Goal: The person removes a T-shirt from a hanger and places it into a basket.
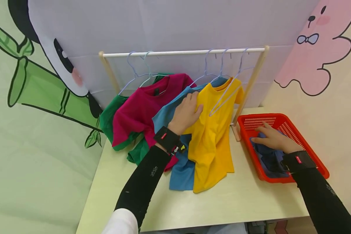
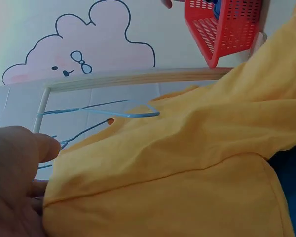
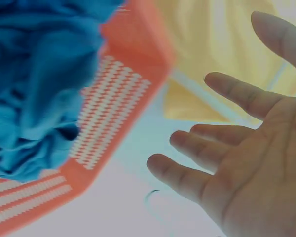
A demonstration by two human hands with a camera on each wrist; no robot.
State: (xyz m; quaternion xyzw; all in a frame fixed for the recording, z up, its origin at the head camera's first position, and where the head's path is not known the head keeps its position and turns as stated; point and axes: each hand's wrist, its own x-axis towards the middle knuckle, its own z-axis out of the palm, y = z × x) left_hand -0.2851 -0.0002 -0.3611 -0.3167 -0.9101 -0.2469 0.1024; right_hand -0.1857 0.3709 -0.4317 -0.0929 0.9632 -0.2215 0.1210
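My left hand [image 1: 185, 112] lies at the shoulder of a yellow T-shirt [image 1: 213, 136], beside a blue shirt [image 1: 179, 174]. In the left wrist view, its thumb is beside the yellow cloth's edge [image 2: 138, 182], with other fingers partly hidden behind the cloth. Both shirts hang from the rod [image 1: 181, 52] on thin hangers. A bare hanger [image 1: 226, 94] dangles tilted in front of the yellow shirt. Over the red basket [image 1: 302, 146] is my right hand [image 1: 272, 139], fingers spread and holding nothing in the right wrist view. Dark blue clothing [image 1: 269, 159] lies bunched in the basket beneath it.
A magenta shirt [image 1: 143, 107] and a green garment [image 1: 112, 117] hang on the rack's left side. The rack's wooden post [image 1: 251, 84] stands just left of the basket. The pale table [image 1: 222, 208] has its front edge near the person; a wall is behind the rack.
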